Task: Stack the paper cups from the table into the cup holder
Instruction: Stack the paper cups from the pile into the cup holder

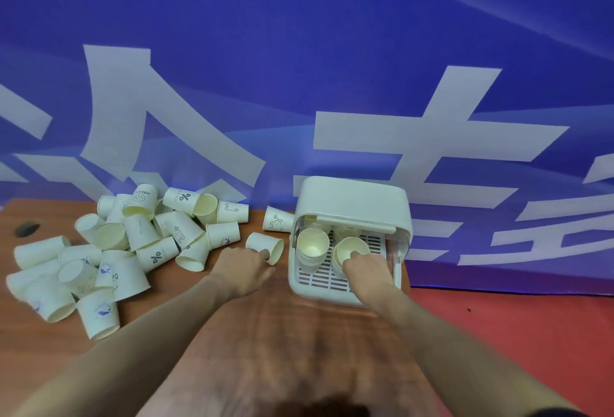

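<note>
A white cup holder (352, 199) with a slatted tray stands at the table's right end. Inside it, a stack of paper cups (312, 247) stands at the left. A second stack (349, 247) stands to its right, and my right hand (367, 265) grips the top cup's rim there, thumb inside. My left hand (246, 267) touches a paper cup (264, 245) lying on its side just left of the holder. Whether the fingers curl round it is hidden.
A pile of several paper cups (133, 237) covers the left half of the wooden table (299, 333). One more cup (277, 219) lies beside the holder's back left. A blue banner (299, 67) hangs right behind the table. Red floor (531, 333) shows on the right.
</note>
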Tool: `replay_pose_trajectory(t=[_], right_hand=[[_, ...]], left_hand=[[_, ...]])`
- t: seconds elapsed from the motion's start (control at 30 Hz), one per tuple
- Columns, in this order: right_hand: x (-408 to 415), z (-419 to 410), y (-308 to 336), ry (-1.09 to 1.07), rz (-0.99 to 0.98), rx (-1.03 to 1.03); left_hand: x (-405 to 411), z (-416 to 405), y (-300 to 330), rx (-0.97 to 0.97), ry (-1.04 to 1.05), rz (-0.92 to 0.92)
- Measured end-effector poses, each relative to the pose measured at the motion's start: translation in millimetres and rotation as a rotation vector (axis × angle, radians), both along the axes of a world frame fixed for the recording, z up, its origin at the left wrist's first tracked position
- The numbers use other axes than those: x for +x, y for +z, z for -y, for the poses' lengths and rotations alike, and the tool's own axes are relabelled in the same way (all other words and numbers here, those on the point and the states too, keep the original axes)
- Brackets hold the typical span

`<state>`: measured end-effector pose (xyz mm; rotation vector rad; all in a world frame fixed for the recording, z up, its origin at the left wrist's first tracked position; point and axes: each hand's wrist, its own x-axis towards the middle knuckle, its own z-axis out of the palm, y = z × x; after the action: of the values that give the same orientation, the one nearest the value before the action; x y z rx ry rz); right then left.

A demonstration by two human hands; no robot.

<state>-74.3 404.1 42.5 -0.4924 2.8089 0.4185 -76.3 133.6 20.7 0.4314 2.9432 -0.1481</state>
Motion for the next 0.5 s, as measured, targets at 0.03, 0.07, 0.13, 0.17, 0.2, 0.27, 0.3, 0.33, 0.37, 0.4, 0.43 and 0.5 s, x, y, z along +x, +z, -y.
replay_pose_trajectory(t=[0.03, 0.07, 0.13, 0.17, 0.2, 0.27, 0.3, 0.33, 0.37, 0.4, 0.43, 0.5], right_hand=[[-4, -1, -5, -0.004, 0.019, -0.006], [-9, -2, -9, -0.012, 0.04, -0.022], [-18, -6, -19, -0.028, 0.081, -0.063], [-21, -7, -23, -0.029, 0.101, -0.078], [-25, -7, -27, -0.028, 0.117, -0.087], [-30, -7, -31, -0.034, 0.134, -0.11], [-33, -7, -33, -0.037, 0.137, -0.118], [-36, -7, -35, -0.038, 0.138, -0.124], [-38, -7, -35, -0.042, 0.142, -0.128], [-39, -7, -36, -0.044, 0.146, -0.132], [-40, -7, -36, -0.047, 0.15, -0.136], [-40, -6, -34, -0.047, 0.151, -0.143]], left_hand=[[-2, 2, -2, 0.004, 0.004, 0.004], [-3, 4, -4, 0.009, 0.008, 0.008], [-7, 8, -9, 0.022, 0.01, 0.019], [-8, 9, -11, 0.033, 0.013, 0.027], [-9, 11, -13, 0.044, 0.016, 0.032], [-11, 12, -17, 0.054, 0.016, 0.028], [-11, 13, -18, 0.054, 0.016, 0.032], [-12, 13, -20, 0.052, 0.018, 0.039], [-13, 13, -22, 0.047, 0.021, 0.048], [-15, 13, -23, 0.045, 0.027, 0.059], [-16, 13, -24, 0.041, 0.032, 0.068], [-18, 12, -25, 0.027, 0.032, 0.081]])
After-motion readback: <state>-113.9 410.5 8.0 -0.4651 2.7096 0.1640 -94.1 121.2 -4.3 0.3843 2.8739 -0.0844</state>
